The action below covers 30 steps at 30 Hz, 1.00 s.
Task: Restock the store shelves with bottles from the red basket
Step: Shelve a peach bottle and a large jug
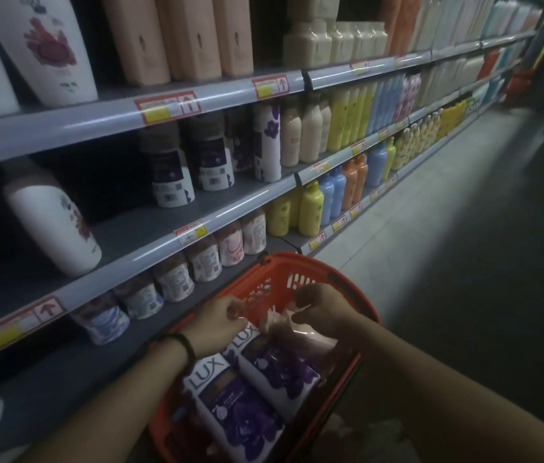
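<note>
The red basket [300, 267] sits low in front of the shelves. Two white and purple Lux bottles [230, 396] lie side by side in it, and a pink pump bottle [310, 340] lies to their right. My left hand [212, 324] is over the basket's left side, fingers curled and pinching at the pink bottle's pump end. My right hand [322, 307] is curled over the same bottle's neck from the right. Motion blur hides the exact finger contact.
Grey shelves [150, 252] run along the left. Purple Lux bottles [172, 177] stand on the middle level beside a white bottle [53, 217]. Small jars [173, 279] line the level below. Yellow, blue and orange bottles stand further right. The tiled aisle floor [431, 228] lies to the right.
</note>
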### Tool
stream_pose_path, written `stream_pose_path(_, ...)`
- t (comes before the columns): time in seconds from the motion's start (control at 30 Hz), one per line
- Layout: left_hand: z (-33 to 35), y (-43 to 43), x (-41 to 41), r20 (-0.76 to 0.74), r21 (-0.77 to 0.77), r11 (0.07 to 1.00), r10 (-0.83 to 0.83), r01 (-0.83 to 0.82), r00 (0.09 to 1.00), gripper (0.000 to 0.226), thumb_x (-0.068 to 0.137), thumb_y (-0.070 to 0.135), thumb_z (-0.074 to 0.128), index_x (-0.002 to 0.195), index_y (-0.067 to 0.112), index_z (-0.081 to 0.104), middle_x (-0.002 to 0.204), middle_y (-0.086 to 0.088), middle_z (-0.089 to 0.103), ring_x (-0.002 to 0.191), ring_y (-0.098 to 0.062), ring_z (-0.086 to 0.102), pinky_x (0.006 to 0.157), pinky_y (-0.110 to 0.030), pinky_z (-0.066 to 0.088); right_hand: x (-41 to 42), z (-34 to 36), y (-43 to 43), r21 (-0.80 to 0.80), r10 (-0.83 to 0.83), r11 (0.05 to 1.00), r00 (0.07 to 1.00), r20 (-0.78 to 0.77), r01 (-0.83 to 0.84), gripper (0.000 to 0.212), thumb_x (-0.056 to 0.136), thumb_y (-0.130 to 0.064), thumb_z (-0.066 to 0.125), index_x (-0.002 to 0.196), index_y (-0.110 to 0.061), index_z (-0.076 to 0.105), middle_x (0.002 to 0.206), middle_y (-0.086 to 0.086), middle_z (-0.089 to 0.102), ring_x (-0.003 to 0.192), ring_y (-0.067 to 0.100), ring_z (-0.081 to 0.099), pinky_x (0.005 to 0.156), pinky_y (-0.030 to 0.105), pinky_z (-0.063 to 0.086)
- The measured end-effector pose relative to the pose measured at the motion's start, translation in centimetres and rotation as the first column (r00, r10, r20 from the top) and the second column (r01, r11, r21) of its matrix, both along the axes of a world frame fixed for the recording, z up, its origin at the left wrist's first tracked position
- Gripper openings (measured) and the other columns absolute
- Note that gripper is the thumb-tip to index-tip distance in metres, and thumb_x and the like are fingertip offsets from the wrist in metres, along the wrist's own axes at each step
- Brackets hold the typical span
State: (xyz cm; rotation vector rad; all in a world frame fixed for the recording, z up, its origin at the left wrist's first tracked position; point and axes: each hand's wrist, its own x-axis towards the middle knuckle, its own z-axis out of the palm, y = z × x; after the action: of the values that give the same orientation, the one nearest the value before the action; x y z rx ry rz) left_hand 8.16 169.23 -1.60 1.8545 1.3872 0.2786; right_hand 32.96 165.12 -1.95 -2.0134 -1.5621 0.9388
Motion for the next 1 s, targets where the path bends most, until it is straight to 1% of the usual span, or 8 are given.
stream_pose_path(0.13, -0.7, -0.3, 1.1, 0.009, -0.014, 0.998, -0.054, 0.054, 0.999, 0.042, 0.094, 0.016, 0.071, 0.136, 0.018, 0.064, 0.129, 0.009, 0.064, 0.122, -0.007, 0.059, 0.106, -0.021, 0.043, 0.9, -0.9, 0.1, -0.089, 0.048, 0.995, 0.993, 0.104, -0.039, 0.059, 0.085, -0.016, 0.089, 0.139, -0.014, 0.065, 0.125, -0.001, 0.068, 0.111, 0.015, 0.062, 0.087, 0.024, 0.045)
stream_pose_path(0.23, -1.3, -0.5, 1.9, 0.032, -0.056, 0.997, -0.047, 0.049, 0.998, 0.048, 0.094, 0.017, 0.071, 0.139, 0.029, 0.058, 0.138, 0.003, 0.064, 0.121, -0.012, 0.063, 0.109, -0.032, 0.048, 1.4, -1.9, 0.3, -0.136, 0.055, 0.99, 0.992, 0.113, -0.039, 0.065, 0.087, -0.017, 0.088, 0.145, -0.017, 0.06, 0.14, 0.002, 0.064, 0.126, 0.022, 0.061, 0.092, 0.026, 0.047)
stream_pose_path(0.37, -1.7, -0.9, 3.5, 0.146, -0.197, 0.98, 0.021, 0.008, 0.989, 0.056, 0.099, 0.006, 0.063, 0.147, 0.029, 0.046, 0.128, 0.006, 0.053, 0.074, -0.018, 0.07, 0.066, -0.037, 0.058, 1.8, -2.9, 0.7, -0.182, 0.082, 0.981, 0.99, 0.117, -0.06, 0.071, 0.089, -0.018, 0.085, 0.152, -0.024, 0.052, 0.147, 0.002, 0.057, 0.134, 0.026, 0.056, 0.095, 0.029, 0.047)
stream_pose_path(0.5, -2.6, -0.4, 4.3, 0.141, -0.281, 0.959, 0.073, -0.031, 0.987, 0.073, 0.099, 0.006, 0.062, 0.163, 0.019, 0.029, 0.158, -0.009, 0.044, 0.071, -0.019, 0.07, 0.06, -0.032, 0.056, 1.6, -3.8, 1.2, -0.248, 0.148, 0.963, 0.977, 0.153, -0.107, 0.069, 0.091, -0.026, 0.082, 0.152, -0.026, 0.049, 0.145, 0.002, 0.056, 0.13, 0.025, 0.057, 0.104, 0.033, 0.05)
stream_pose_path(0.7, -3.3, 0.0, 4.5, 0.139, -0.305, 0.952, 0.014, 0.03, 0.99, 0.044, 0.098, 0.006, 0.062, 0.135, 0.028, 0.054, 0.114, 0.001, 0.07, 0.068, -0.013, 0.067, 0.062, -0.031, 0.054, 1.2, -4.8, 1.6, -0.281, 0.236, 0.942, 0.957, 0.171, -0.182, 0.062, 0.093, -0.035, 0.08, 0.148, -0.021, 0.054, 0.14, 0.003, 0.06, 0.13, 0.026, 0.06, 0.108, 0.033, 0.048)
stream_pose_path(0.8, -3.2, 0.1, 4.5, 0.144, -0.31, 0.95, -0.001, 0.046, 0.99, 0.036, 0.097, 0.006, 0.063, 0.107, 0.04, 0.056, 0.12, -0.003, 0.071, 0.071, -0.014, 0.068, 0.064, -0.032, 0.054, 0.7, -4.8, 1.7, -0.308, 0.359, 0.912, 0.888, 0.286, -0.27, 0.037, 0.105, -0.043, 0.062, 0.133, -0.02, 0.06, 0.127, 0.006, 0.065, 0.118, 0.028, 0.062, 0.098, 0.031, 0.051)
stream_pose_path(0.93, -2.9, -0.2, 4.4, 0.177, -0.312, 0.948, 0.003, 0.054, 0.984, 0.044, 0.095, 0.003, 0.065, 0.096, 0.046, 0.054, 0.115, 0.003, 0.066, 0.073, -0.015, 0.069, 0.069, -0.032, 0.056, 0.1, -5.7, 2.6, -0.316, 0.63, 0.765, 0.546, 0.553, -0.562, 0.03, 0.104, -0.04, 0.064, 0.129, -0.024, 0.06, 0.115, -0.002, 0.063, 0.111, 0.024, 0.064, 0.079, 0.021, 0.049)
stream_pose_path(1.0, -2.8, -0.4, 4.4, 0.176, -0.293, 0.954, -0.004, 0.056, 0.984, 0.044, 0.093, 0.001, 0.066, 0.094, 0.044, 0.055, 0.114, 0.004, 0.067, 0.073, -0.016, 0.069, 0.07, -0.034, 0.057, -0.5, -6.4, 3.4, -0.406, 0.696, 0.71, 0.486, 0.528, -0.575, 0.022, 0.108, -0.039, 0.054, 0.124, -0.025, 0.061, 0.103, -0.002, 0.061, 0.091, 0.019, 0.061, 0.081, 0.028, 0.052)
